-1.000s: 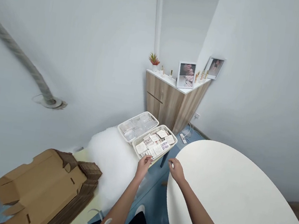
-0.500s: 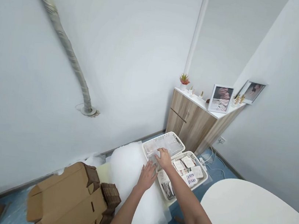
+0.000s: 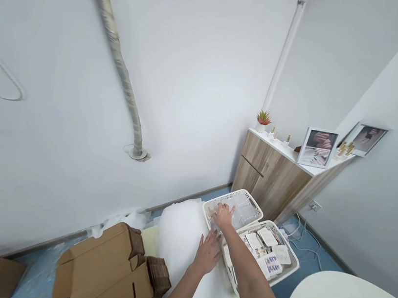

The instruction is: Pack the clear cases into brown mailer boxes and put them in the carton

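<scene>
One hand's clearly nearer: the right hand (image 3: 223, 215) is over the near-left end of the far basket (image 3: 254, 201), its long axis running away rightward, fingers bent toward clear packs (image 3: 244, 210); can't tell if it's pinching any. Left hand (image 3: 207, 253) is spread over the foam (image 3: 181, 225).

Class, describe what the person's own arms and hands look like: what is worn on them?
The left hand and right hand are ungloved. No sleeve, watch or bracelet shows on the left forearm or right forearm. Any rings would be too small to make out.
</scene>
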### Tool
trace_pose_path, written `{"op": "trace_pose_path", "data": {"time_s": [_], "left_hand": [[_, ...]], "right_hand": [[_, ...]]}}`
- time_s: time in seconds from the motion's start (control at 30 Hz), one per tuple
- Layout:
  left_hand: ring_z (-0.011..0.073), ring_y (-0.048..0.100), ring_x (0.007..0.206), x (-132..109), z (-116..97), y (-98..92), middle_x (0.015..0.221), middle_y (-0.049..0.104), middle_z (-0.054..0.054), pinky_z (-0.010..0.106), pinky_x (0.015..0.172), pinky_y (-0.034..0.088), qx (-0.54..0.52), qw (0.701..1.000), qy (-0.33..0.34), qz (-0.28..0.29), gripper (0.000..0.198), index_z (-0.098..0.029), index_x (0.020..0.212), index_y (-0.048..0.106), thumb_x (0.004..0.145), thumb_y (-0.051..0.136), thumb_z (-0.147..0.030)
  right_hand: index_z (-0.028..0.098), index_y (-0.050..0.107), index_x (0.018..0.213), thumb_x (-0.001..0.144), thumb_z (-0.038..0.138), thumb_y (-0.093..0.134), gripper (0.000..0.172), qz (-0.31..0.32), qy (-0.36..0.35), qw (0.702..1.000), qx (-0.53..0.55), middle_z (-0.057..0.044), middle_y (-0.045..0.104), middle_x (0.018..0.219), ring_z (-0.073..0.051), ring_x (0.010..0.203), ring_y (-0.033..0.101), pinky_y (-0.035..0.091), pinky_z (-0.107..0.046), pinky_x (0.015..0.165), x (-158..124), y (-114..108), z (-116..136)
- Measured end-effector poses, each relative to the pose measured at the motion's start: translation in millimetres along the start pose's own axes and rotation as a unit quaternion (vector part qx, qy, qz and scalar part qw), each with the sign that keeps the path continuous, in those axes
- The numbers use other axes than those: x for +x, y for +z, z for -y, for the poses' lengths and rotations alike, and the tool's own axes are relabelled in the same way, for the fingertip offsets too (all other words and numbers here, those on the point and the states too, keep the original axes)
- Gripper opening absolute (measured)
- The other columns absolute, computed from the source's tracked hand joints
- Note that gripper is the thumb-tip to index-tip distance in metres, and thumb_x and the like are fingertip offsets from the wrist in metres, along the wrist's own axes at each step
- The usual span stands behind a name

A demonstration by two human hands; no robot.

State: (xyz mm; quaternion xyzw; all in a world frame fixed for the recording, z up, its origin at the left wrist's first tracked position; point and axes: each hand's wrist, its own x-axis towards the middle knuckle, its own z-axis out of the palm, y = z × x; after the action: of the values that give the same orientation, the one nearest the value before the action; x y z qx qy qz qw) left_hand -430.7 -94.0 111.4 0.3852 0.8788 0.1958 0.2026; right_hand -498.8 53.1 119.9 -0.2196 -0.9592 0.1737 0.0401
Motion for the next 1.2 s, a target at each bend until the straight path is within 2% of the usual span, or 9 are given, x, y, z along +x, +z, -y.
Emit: {"op": "trace_pose_path", "data": {"time_s": [0.2,0.27,0.37,0.43,0.53,0.63,0.8,0.97,1.2], "left_hand": [[0.0274,0.021,0.146,14,0,-0.5,0.152,0.038,0.011,0.053,0.119,0.006,-0.159,0.984,-0.018,-0.073,0.056,-0.022,0.138,0.047,0.084,0.052,-0.035],[0.0268,0.026,0.144,23,-3,-1.7,0.150,0.040,0.012,0.049,0.119,0.013,-0.288,0.947,-0.030,-0.141,0.059,-0.021,0.138,0.047,0.081,0.059,-0.036],[0.0264,0.038,0.138,35,-23,-9.5,0.146,0.046,0.013,0.045,0.115,0.027,-0.510,0.837,-0.073,-0.183,0.066,-0.023,0.139,0.044,0.080,0.067,-0.039],[0.0259,0.049,0.129,37,-46,-16.5,0.140,0.052,0.013,0.043,0.109,0.037,-0.643,0.748,-0.086,-0.140,0.063,-0.024,0.136,0.045,0.081,0.069,-0.043],[0.0242,0.061,0.115,27,-91,-21.0,0.128,0.061,0.014,0.040,0.098,0.049,-0.769,0.636,-0.065,0.016,0.053,-0.021,0.129,0.052,0.086,0.061,-0.050],[0.0233,0.064,0.108,5,-140,-9.7,0.124,0.064,0.013,0.042,0.096,0.050,-0.807,0.567,-0.050,0.156,0.048,-0.018,0.128,0.053,0.092,0.052,-0.050],[0.0223,0.065,0.106,-41,-215,36.6,0.117,0.067,0.013,0.041,0.098,0.048,-0.824,0.494,-0.055,0.271,0.045,-0.014,0.131,0.049,0.093,0.049,-0.037],[0.0272,0.061,0.112,-86,-277,78.2,0.120,0.064,0.016,0.043,0.095,0.048,-0.777,0.516,-0.005,0.361,0.051,-0.016,0.131,0.051,0.087,0.053,-0.040],[0.0302,0.061,0.112,-136,-315,112.8,0.119,0.063,0.015,0.045,0.088,0.050,-0.621,0.645,0.006,0.445,0.064,-0.022,0.134,0.048,0.086,0.050,-0.064]], "right_hand": [[0.020,0.062,0.117,0.090,0.023,0.045,0.031,-0.046,0.015,0.994,0.100,-0.011,0.072,0.107,-0.022,0.100,0.065,0.040,-0.035,0.096,-21,-35,-28],[0.021,0.063,0.114,0.089,0.028,0.048,0.030,-0.082,0.021,0.981,0.172,-0.009,0.072,0.104,-0.023,0.097,0.066,0.046,-0.033,0.087,-34,-47,-42],[0.022,0.062,0.110,0.084,0.034,0.053,0.030,-0.120,0.013,0.941,0.316,-0.005,0.071,0.090,-0.021,0.084,0.068,0.051,-0.034,0.079,-63,-66,-65],[0.022,0.060,0.111,0.082,0.038,0.056,0.033,-0.122,0.004,0.898,0.422,-0.002,0.069,0.087,-0.019,0.075,0.067,0.053,-0.033,0.071,-89,-79,-80],[0.023,0.059,0.112,0.081,0.043,0.057,0.037,-0.126,0.005,0.857,0.499,-0.003,0.067,0.095,-0.017,0.071,0.066,0.054,-0.030,0.062,-135,-100,-106],[0.023,0.063,0.109,0.083,0.042,0.058,0.032,-0.183,0.016,0.883,0.432,-0.006,0.066,0.105,-0.019,0.082,0.065,0.055,-0.033,0.070,-190,-120,-136],[0.023,0.064,0.117,0.085,0.040,0.059,0.037,-0.255,0.032,0.940,0.224,-0.011,0.062,0.119,-0.026,0.112,0.055,0.044,-0.046,0.098,-293,-141,-187],[0.020,0.041,0.142,0.072,0.053,0.072,0.084,-0.203,0.068,0.961,0.176,-0.016,0.052,0.137,-0.031,0.123,0.049,0.038,-0.049,0.103,-391,-156,-216],[0.027,0.043,0.140,0.072,0.044,0.072,0.076,-0.119,0.045,0.980,0.154,-0.010,0.053,0.138,-0.029,0.127,0.046,0.025,-0.050,0.111,-499,-187,-230]]}}
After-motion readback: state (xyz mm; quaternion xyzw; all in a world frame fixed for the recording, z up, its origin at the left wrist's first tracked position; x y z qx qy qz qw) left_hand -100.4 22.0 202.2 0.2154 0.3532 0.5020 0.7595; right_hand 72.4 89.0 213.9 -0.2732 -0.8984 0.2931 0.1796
